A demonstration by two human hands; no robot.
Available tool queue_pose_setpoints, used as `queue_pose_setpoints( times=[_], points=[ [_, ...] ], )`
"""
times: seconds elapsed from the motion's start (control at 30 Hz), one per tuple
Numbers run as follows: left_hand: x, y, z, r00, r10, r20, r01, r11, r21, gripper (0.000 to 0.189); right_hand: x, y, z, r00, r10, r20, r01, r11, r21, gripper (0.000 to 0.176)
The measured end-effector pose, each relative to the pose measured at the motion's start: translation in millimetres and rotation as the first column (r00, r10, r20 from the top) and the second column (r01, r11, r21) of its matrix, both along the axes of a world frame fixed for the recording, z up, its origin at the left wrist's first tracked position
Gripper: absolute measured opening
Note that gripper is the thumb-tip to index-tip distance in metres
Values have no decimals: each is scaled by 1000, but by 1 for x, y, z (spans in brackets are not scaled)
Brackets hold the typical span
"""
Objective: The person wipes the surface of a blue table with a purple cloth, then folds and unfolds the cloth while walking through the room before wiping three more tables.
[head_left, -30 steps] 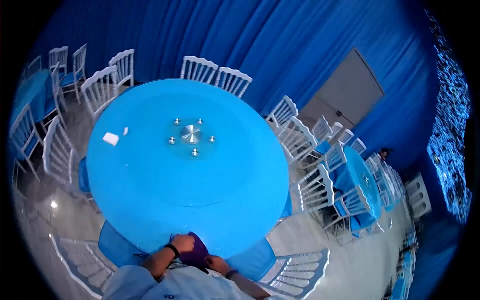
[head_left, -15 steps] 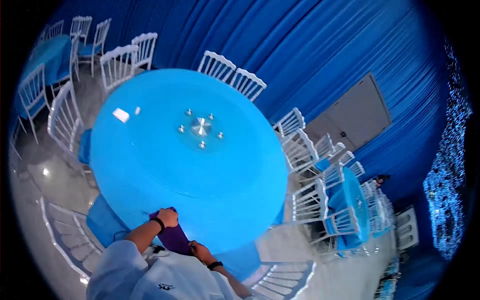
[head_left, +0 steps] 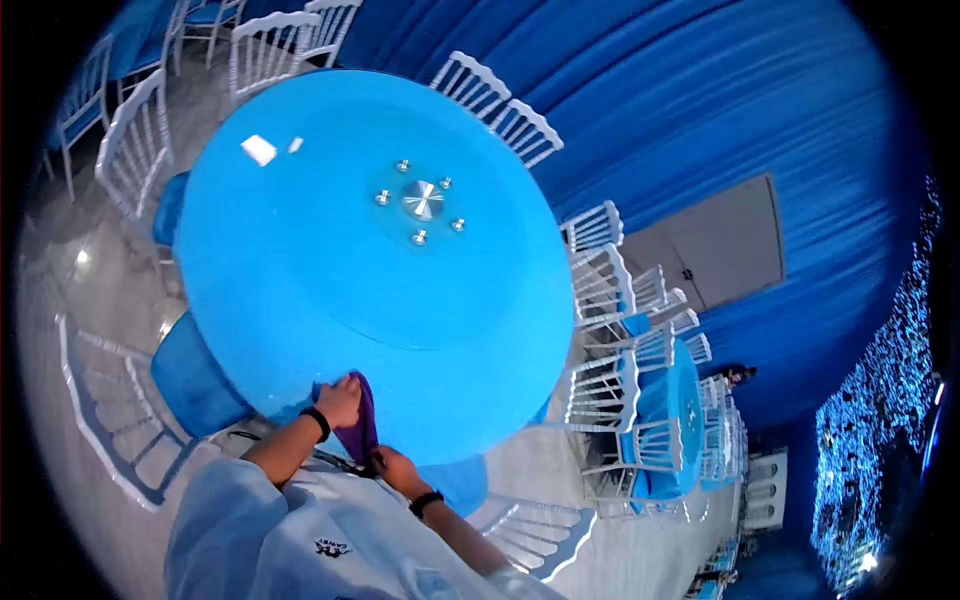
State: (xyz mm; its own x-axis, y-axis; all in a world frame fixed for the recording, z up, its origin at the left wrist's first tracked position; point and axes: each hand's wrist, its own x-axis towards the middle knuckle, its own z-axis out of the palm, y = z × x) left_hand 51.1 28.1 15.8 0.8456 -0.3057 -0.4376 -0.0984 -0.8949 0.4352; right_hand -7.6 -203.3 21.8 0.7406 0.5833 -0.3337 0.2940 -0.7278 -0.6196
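Observation:
A purple cloth (head_left: pixel 360 432) lies bunched at the near edge of the round table (head_left: pixel 300 250), which has a bright blue cover. My left hand (head_left: pixel 340 402) presses down on its upper part, fingers closed over it against the tabletop. At the table's edge, close to my body, my right hand (head_left: pixel 398 470) has curled fingers around the lower end of the cloth. Both wrists wear dark bands. Part of the cloth is hidden under my left hand.
In the table's centre is a round metal disc (head_left: pixel 422 201) ringed by several small metal knobs. A white card-like item (head_left: pixel 258 150) and a smaller white piece (head_left: pixel 295 145) lie at the far left. White chairs (head_left: pixel 125 410) surround the table; another blue table (head_left: pixel 675 420) stands right.
My left hand has pushed a little farther onto the table, and the purple cloth has gone from stretched between my hands to more bunched. The camera view has tilted and shifted.

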Motion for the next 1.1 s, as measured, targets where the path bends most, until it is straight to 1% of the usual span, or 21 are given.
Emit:
queue_pose_setpoints(
  times=[0.07, 0.1, 0.17, 0.2, 0.23, 0.27, 0.3, 0.33, 0.43, 0.5, 0.57, 0.6, 0.63, 0.7, 0.73, 0.77, 0.83, 0.93, 1.03, 1.07, 1.1],
  points=[
    [5, 35, 8, 969, 235, -73, -234, 972, 22, 59, 17, 42, 2, 982, 129, 137, -134, 990, 31, 24],
    [2, 52, 13, 941, 328, -81, -325, 944, 53, 61, 25, 60, 0, 983, 150, 106, -153, 988, 24, 27],
    [-7, 75, 10, 894, 432, -123, -409, 896, 171, 66, 32, 97, 8, 961, 223, 161, -233, 971, 47, 29],
    [-12, 81, 13, 879, 459, -131, -431, 881, 196, 66, 34, 109, -2, 954, 269, 132, -269, 963, -24, 31],
    [-14, 83, 17, 874, 454, -174, -412, 882, 230, 68, 30, 120, -2, 951, 286, 120, -287, 958, -3, 31],
    [-16, 82, 16, 872, 438, -219, -381, 888, 257, 69, 26, 125, 1, 930, 361, 76, -359, 933, -31, 32],
    [-15, 76, 5, 885, 425, -192, -360, 884, 299, 65, 20, 126, 3, 906, 423, 33, -420, 905, -62, 33],
    [-14, 69, 2, 891, 417, -180, -341, 876, 340, 63, 20, 121, -2, 855, 501, 138, -509, 860, 29, 33],
    [5, 41, -4, 930, 352, -107, -288, 876, 388, 58, 24, 100, 12, 919, 388, 67, -386, 921, -39, 31],
    [22, 22, 2, 968, 221, -117, -171, 927, 335, 55, 39, 78, 19, 950, 296, 99, -286, 953, -102, 30],
    [30, -4, 12, 997, 65, -40, -54, 971, 234, 53, 19, 36, 15, 980, 162, 113, -136, 969, -208, 28],
    [32, -15, 17, 998, 61, -3, -60, 983, 174, 52, 11, 14, -5, 989, 71, 133, -45, 980, -193, 29],
    [36, -30, 10, 1000, 17, 19, -20, 983, 181, 53, 2, 2, 6, 987, -4, 159, 45, 967, -250, 31],
    [34, -49, 7, 999, -19, 28, 19, 1000, -6, 56, -9, -14, 14, 991, -38, 130, 83, 928, -363, 30],
    [30, -55, 12, 1000, -5, -28, 3, 998, -55, 61, -14, -19, 12, 994, -39, 105, 76, 924, -374, 31],
    [24, -57, 11, 999, -31, -22, 30, 997, -66, 63, -20, -23, 9, 996, -41, 77, 68, 921, -382, 31],
    [10, -49, 6, 995, -90, 50, 93, 994, -58, 59, -28, -16, 7, 999, -45, 8, 45, 930, -364, 30],
    [0, -19, 0, 995, -63, 76, 68, 996, -61, 52, -33, 10, -7, 997, 69, -34, -76, 952, -297, 29],
    [-12, 20, 0, 995, 84, 58, -80, 995, -65, 48, -35, 50, -46, 982, 186, -39, -182, 978, 100, 25],
    [-17, 33, -6, 986, 153, 73, -148, 987, -60, 47, -34, 62, -65, 982, 187, -32, -182, 977, 115, 20],
    [-23, 46, -12, 983, 170, 75, -168, 985, -33, 47, -32, 75, -57, 978, 207, -30, -201, 969, 142, 20]
  ],
)
